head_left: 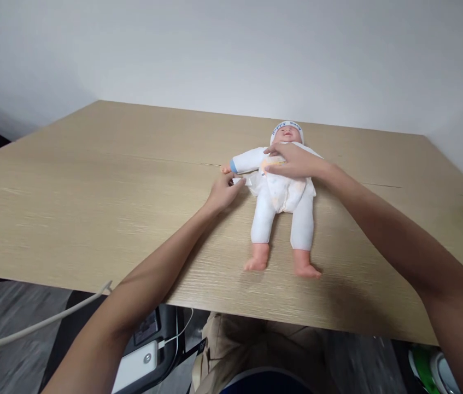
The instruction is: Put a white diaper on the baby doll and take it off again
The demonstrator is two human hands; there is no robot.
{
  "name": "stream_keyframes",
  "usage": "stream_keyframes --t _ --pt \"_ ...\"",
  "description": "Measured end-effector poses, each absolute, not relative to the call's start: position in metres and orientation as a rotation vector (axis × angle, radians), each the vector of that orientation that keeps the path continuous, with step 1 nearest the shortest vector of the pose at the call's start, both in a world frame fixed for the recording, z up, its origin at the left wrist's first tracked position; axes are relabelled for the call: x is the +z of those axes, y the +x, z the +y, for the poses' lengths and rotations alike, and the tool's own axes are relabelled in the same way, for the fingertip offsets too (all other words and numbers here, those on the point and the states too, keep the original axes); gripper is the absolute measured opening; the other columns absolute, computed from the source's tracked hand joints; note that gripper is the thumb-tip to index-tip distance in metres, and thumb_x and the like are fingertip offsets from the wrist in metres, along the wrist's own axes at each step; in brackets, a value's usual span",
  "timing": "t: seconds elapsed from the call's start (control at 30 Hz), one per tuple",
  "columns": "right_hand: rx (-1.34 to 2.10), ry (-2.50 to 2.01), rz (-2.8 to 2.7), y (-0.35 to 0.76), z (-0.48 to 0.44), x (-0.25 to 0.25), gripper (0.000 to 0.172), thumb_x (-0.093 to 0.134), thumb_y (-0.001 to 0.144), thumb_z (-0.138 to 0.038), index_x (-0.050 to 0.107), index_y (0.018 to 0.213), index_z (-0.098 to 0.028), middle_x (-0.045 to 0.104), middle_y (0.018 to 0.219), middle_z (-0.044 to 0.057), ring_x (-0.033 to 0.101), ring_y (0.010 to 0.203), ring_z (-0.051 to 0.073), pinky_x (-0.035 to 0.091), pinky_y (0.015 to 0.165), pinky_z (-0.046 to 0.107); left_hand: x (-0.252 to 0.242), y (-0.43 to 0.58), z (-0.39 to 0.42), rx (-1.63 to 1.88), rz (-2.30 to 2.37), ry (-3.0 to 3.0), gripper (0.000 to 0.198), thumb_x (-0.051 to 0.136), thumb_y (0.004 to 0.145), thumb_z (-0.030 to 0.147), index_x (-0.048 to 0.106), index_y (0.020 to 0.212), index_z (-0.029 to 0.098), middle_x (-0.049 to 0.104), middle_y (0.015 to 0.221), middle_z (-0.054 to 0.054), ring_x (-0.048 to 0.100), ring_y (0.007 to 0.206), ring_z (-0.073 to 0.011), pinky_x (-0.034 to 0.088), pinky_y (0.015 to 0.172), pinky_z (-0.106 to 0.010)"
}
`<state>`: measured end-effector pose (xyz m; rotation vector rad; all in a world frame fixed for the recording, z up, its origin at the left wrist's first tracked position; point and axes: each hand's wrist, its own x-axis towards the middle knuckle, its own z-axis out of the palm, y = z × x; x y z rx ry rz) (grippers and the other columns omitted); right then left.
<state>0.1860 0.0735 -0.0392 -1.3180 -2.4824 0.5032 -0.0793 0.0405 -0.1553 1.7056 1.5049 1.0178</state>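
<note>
A baby doll [262,224] in a white suit and a lettered white headband lies on its back on the wooden table, feet toward me. Around its hips is a white diaper [284,192] with faint orange print on the front. My left hand [225,192], beside the doll's hip, pinches the diaper's side tab [240,181], which is pulled out sideways. My right hand [292,161] lies across the doll's belly, fingers spread over the top front of the diaper. The doll's arm on the right is mostly hidden behind my right hand and wrist.
The table [92,202] reaches back to a pale wall [231,54]. A light cable [42,328] rises to its front left edge. Below the edge are a white power bank [136,365] with a cord and, at lower right, a green and white object [426,366].
</note>
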Motion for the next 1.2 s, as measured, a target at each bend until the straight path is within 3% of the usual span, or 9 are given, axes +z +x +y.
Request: stream_keyframes --t 0.1,0.23,0.3,0.4,0.57,0.73,1.0,1.1,1.2 --pt "0.531 -1.306 -2.422 0.176 0.091 -0.042 0.056 0.076 0.089 -0.037 0.073 0.143 -0.022 0.079 0.134 0.012 0.073 0.119 0.033 0.057 0.106 0.047 -0.160 -0.071 0.040 1.228 1.243 1.523 0.034 0.068 0.098 0.052 0.061 0.084 0.022 0.055 0.073 0.001 0.052 0.069 -0.0168 0.042 0.069 -0.030" --pt "0.374 -1.163 -2.336 0.168 0.103 -0.062 0.035 0.071 0.088 -0.022 0.079 0.122 -0.020 0.080 0.114 0.011 0.073 0.110 0.033 0.055 0.106 0.053 -0.161 -0.061 0.036 1.332 1.057 1.408 0.044 0.074 0.097 0.058 0.054 0.080 0.023 0.047 0.070 0.003 0.044 0.065 -0.0141 0.037 0.064 -0.029" --pt "0.303 -1.090 -2.328 0.166 0.100 -0.066 0.030 0.067 0.089 -0.019 0.080 0.116 -0.022 0.079 0.117 0.012 0.071 0.113 0.035 0.054 0.107 0.056 -0.161 -0.058 0.035 1.347 1.017 1.388 0.048 0.075 0.097 0.061 0.053 0.079 0.023 0.046 0.070 0.003 0.043 0.064 -0.0137 0.035 0.061 -0.029" --pt "0.273 -0.963 -2.398 0.167 0.089 -0.058 0.033 0.060 0.093 -0.019 0.081 0.118 -0.027 0.079 0.125 0.009 0.069 0.119 0.036 0.051 0.109 0.057 -0.161 -0.057 0.036 1.393 1.001 1.351 0.051 0.078 0.097 0.063 0.052 0.078 0.023 0.047 0.068 0.003 0.043 0.063 -0.0134 0.035 0.059 -0.028" --pt "0.486 -0.839 -2.830 0.173 0.076 -0.041 0.033 0.056 0.095 -0.025 0.086 0.108 -0.029 0.085 0.113 0.003 0.073 0.103 0.031 0.052 0.096 0.048 -0.160 -0.059 0.037 1.407 1.022 1.340 0.049 0.077 0.099 0.060 0.054 0.078 0.023 0.048 0.069 0.002 0.045 0.064 -0.0138 0.039 0.061 -0.028" --pt "0.369 -0.787 -2.796 0.170 0.079 -0.058 0.029 0.060 0.099 -0.035 0.086 0.087 -0.030 0.085 0.096 0.004 0.070 0.105 0.032 0.047 0.107 0.053 -0.157 -0.059 0.032 1.399 1.032 1.347 0.050 0.076 0.101 0.059 0.050 0.078 0.023 0.045 0.068 0.003 0.045 0.064 -0.0137 0.040 0.063 -0.029" --pt "0.090 -0.802 -2.850 0.142 0.080 -0.074 0.057 0.059 0.104 -0.034 0.054 0.048 -0.025 0.069 0.061 0.005 0.060 0.078 0.025 0.042 0.108 0.053 -0.154 -0.058 0.028 1.410 1.114 1.362 0.048 0.075 0.100 0.056 0.047 0.078 0.024 0.045 0.067 0.004 0.045 0.062 -0.0130 0.040 0.060 -0.027" --pt "0.092 -0.815 -2.807 0.142 0.081 -0.073 0.053 0.059 0.103 -0.030 0.057 0.050 -0.025 0.071 0.063 0.006 0.061 0.077 0.025 0.042 0.109 0.053 -0.151 -0.058 0.029 1.416 1.109 1.388 0.047 0.075 0.099 0.055 0.047 0.078 0.024 0.045 0.069 0.004 0.044 0.061 -0.0124 0.040 0.060 -0.027" --pt "0.127 -0.823 -2.650 0.154 0.076 -0.068 0.036 0.056 0.106 -0.032 0.080 0.080 -0.025 0.082 0.092 0.009 0.068 0.096 0.029 0.042 0.111 0.054 -0.147 -0.057 0.032 1.423 1.092 1.421 0.045 0.075 0.097 0.056 0.050 0.078 0.024 0.046 0.071 0.004 0.046 0.064 -0.0127 0.043 0.064 -0.027"
